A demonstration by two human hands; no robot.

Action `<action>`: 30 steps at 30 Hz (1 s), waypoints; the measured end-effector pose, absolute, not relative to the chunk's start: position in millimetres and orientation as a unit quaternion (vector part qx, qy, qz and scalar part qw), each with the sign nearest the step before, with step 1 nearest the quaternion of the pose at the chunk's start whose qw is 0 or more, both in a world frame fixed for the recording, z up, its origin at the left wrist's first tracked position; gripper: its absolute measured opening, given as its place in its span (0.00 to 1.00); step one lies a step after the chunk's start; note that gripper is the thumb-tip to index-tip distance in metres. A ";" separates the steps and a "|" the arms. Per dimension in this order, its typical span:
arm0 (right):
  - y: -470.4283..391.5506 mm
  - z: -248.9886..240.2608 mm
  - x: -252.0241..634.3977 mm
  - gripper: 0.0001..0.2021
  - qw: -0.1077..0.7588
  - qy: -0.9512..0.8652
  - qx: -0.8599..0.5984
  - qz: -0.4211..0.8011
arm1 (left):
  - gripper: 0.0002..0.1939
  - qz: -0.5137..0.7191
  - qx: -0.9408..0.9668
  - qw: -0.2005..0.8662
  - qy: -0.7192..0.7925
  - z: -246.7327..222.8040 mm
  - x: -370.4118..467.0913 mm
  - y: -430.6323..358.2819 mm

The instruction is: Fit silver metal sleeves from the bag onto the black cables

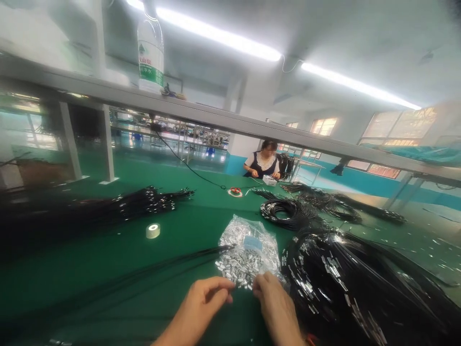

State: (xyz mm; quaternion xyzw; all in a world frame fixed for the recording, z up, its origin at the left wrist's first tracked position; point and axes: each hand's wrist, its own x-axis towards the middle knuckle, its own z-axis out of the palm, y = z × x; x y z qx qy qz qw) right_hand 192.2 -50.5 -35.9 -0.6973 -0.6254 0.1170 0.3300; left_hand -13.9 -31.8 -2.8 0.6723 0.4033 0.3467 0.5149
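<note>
A clear plastic bag [268,235] of small silver metal sleeves [239,264] lies open on the green table. My left hand [209,300] is just below the pile, thumb and fingertips drawn together; anything between them is too small to make out. Against the lower right of the pile is my right hand [272,298], its fingers bunched at the sleeves and what they hold hidden. Thin black cables [162,266] run from the lower left, with their tips resting on the bag.
Large coiled black cables [324,288] lie at the right, smaller coils [279,214] behind them. A black cable bundle [133,204] and a tape roll [153,230] are at the left. Across the table sits a person [264,166], below a shelf [216,118] holding a bottle [150,53].
</note>
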 end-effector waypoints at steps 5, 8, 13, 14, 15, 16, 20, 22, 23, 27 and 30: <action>-52.3 -26.9 193.0 0.06 0.411 -0.617 -0.628 0.238 | 0.16 0.346 0.665 0.516 0.415 -4.1 -10.2 -35.3; -53.1 -25.2 188.1 0.11 0.448 -0.606 -0.556 0.351 | 0.14 0.353 0.672 0.503 0.414 -5.7 -7.7 -36.1; -53.4 -24.3 183.3 0.13 0.509 -0.531 -0.483 0.474 | 0.13 0.356 0.680 0.490 0.412 -7.3 -7.0 -35.3; -53.4 -23.7 183.7 0.13 0.521 -0.513 -0.474 0.490 | 0.13 0.358 0.680 0.488 0.414 -7.3 -7.2 -35.2; -53.4 -23.1 184.5 0.14 0.529 -0.500 -0.470 0.500 | 0.13 0.360 0.680 0.485 0.415 -7.2 -7.4 -35.2; -53.3 -22.6 185.3 0.14 0.532 -0.494 -0.470 0.502 | 0.14 0.361 0.682 0.481 0.416 -7.0 -7.5 -35.2; -53.4 -21.9 187.6 0.14 0.533 -0.485 -0.469 0.510 | 0.14 0.353 0.691 0.463 0.428 -4.6 -7.3 -36.0; -54.3 -21.0 187.4 0.13 0.531 -0.487 -0.474 0.506 | 0.14 0.350 0.693 0.459 0.433 -2.4 -7.2 -36.7; -55.2 -19.7 187.1 0.13 0.532 -0.493 -0.480 0.494 | 0.13 0.349 0.693 0.456 0.435 -1.2 -7.2 -37.1; -62.2 -9.4 185.2 0.07 0.508 -0.587 -0.512 0.367 | 0.12 0.347 0.699 0.453 0.431 2.6 -7.7 -38.5; -67.1 -1.9 183.2 0.07 0.504 -0.671 -0.491 0.236 | 0.10 0.339 0.704 0.459 0.424 2.8 -8.6 -39.5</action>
